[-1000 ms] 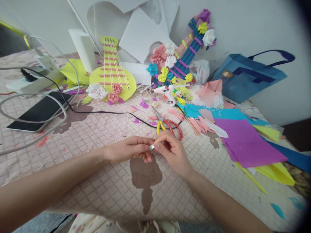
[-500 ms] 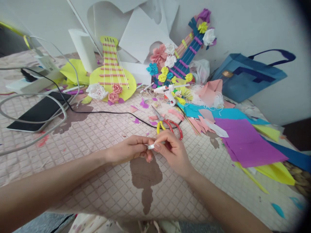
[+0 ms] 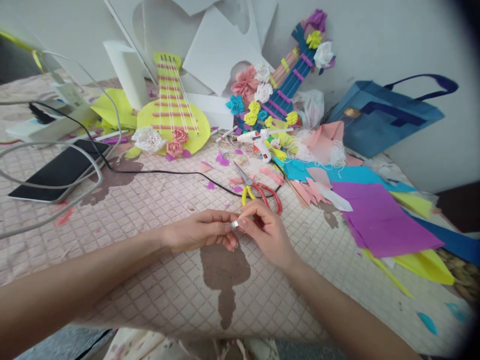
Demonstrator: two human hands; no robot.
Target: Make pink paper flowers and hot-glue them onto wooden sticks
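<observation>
Between the fingertips of both hands is a small white strip (image 3: 234, 224), perhaps paper; most of it is hidden by the fingers. My left hand (image 3: 202, 230) pinches its left end, thumb on top. My right hand (image 3: 264, 232) pinches the other end with thumb and forefinger. Both hands are just above the quilted tablecloth, over a brown patch (image 3: 225, 270). Right beyond the right hand lie scissors (image 3: 258, 189) with red and yellow handles, blades pointing away. A white glue gun (image 3: 262, 142) rests farther back, its nozzle to the right.
A yellow paper guitar (image 3: 174, 120) and a blue flowered guitar (image 3: 285, 95) lean at the back. Purple paper (image 3: 386, 220) and a blue bag (image 3: 378, 120) are at right. At left lie a tablet-like device (image 3: 56, 172) and a power strip (image 3: 41, 125); a black cable (image 3: 165, 172) crosses the cloth.
The fingertips of my two hands have come slightly closer together, and less of the white strip shows between them. The things on the table have stayed put.
</observation>
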